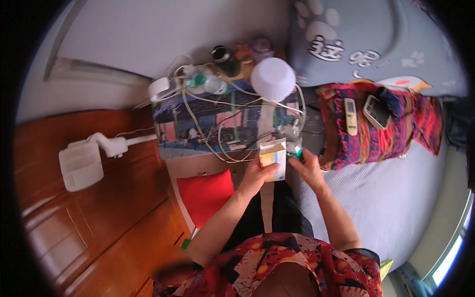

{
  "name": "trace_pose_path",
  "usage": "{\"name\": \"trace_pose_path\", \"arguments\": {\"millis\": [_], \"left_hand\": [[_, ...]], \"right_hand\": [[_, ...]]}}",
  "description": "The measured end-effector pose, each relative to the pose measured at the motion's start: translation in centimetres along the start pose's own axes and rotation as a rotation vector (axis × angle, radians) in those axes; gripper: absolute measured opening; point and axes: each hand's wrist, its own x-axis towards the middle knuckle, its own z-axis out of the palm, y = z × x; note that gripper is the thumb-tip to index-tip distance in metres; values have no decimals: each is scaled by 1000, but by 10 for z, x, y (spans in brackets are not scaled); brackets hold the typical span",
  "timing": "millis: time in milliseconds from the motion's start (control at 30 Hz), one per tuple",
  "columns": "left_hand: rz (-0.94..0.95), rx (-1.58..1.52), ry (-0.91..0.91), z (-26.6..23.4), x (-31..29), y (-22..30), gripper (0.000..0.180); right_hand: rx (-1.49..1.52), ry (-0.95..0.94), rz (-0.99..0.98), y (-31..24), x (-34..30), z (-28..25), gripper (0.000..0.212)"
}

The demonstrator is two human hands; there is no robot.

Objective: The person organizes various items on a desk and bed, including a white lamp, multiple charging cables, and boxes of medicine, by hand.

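My left hand (256, 176) is closed around a small white and yellow cardboard box (272, 159), its thumb across the front. The top flap of the box stands up. Close beside it, my right hand (309, 171) has its fingers closed on a small green-capped thing (298, 152), which looks like a bottle; the fingers hide part of it. Just beyond them is a clear, see-through container (290, 130), and I cannot tell whether it joins the green part.
A cable-strewn table (173, 143) carries a white ribbed lamp (273, 79), a dark cup (225, 60) and a clear bottle (214, 84). A red stool (206, 197) stands left. Right, a bed (368, 198) bears a patterned pillow (332, 133), a remote (351, 117) and a monitor-like device (377, 113).
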Motion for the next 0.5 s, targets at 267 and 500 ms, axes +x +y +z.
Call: {"name": "trace_pose_path", "arguments": {"millis": [267, 500], "left_hand": [[188, -240, 321, -68, -7, -8, 37], [377, -466, 592, -170, 7, 11, 45]], "right_hand": [[215, -136, 15, -12, 22, 81, 28], [400, -80, 101, 24, 44, 93, 27]]}}
